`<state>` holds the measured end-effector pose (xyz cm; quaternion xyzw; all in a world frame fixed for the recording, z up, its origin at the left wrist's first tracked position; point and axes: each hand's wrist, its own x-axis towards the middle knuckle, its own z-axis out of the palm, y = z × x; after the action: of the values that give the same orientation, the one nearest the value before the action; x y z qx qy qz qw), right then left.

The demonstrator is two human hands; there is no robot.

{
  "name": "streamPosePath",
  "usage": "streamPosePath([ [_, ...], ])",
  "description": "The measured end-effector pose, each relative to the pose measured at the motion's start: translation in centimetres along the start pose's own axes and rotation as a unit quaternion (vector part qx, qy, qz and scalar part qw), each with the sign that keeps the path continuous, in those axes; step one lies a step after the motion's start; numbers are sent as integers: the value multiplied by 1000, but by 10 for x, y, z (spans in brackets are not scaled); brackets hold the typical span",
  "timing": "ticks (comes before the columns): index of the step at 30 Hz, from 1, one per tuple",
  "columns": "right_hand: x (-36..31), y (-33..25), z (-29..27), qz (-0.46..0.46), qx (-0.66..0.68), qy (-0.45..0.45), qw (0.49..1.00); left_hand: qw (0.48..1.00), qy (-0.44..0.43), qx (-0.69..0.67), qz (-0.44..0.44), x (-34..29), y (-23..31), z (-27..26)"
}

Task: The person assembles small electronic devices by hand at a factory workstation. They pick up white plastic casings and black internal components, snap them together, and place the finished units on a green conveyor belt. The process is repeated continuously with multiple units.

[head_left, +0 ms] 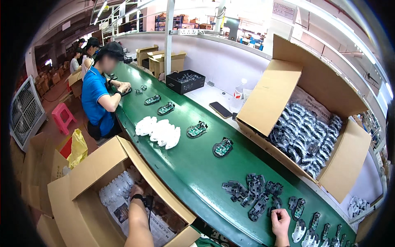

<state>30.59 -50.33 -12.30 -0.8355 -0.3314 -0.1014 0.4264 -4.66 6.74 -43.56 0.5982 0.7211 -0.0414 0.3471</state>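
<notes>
My left hand (138, 192) reaches down into an open cardboard box (98, 158) on the near left, against rows of white parts in clear wrap (117, 188). Its fingers are mostly hidden. Over the green conveyor belt (187, 164), my right hand (281, 222) is closed, with its fingertips on a small black plastic part (276, 202). Beyond it lies a loose pile of black plastic parts (256, 187). To its right stand several green circuit boards in black housings (299, 208) and white curved shells (299, 231).
A big open carton (263, 107) of wrapped dark parts stands at the far right. White wrapped parts (160, 131) and board assemblies (222, 147) lie along the belt. A phone (220, 110) and a black bin (185, 82) are behind. A co-worker in blue (98, 96) works at far left.
</notes>
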Motion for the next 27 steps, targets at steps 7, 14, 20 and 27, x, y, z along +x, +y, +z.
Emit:
streamPosePath([
  [7, 13, -5, 17, 5, 47, -15, 999, 994, 83, -55, 47, 5, -48, -40],
  [14, 13, 0, 11, 13, 45, -37, 998, 970, 152, -95, 166, -112, -32, -90],
  [20, 14, -11, 12, 36, 48, -39, 997, 934, 128, -21, 333, -273, 5, -225],
  [27, 12, 7, 4, 59, 46, -45, 996, 777, 173, -24, 605, -418, 91, -274],
])
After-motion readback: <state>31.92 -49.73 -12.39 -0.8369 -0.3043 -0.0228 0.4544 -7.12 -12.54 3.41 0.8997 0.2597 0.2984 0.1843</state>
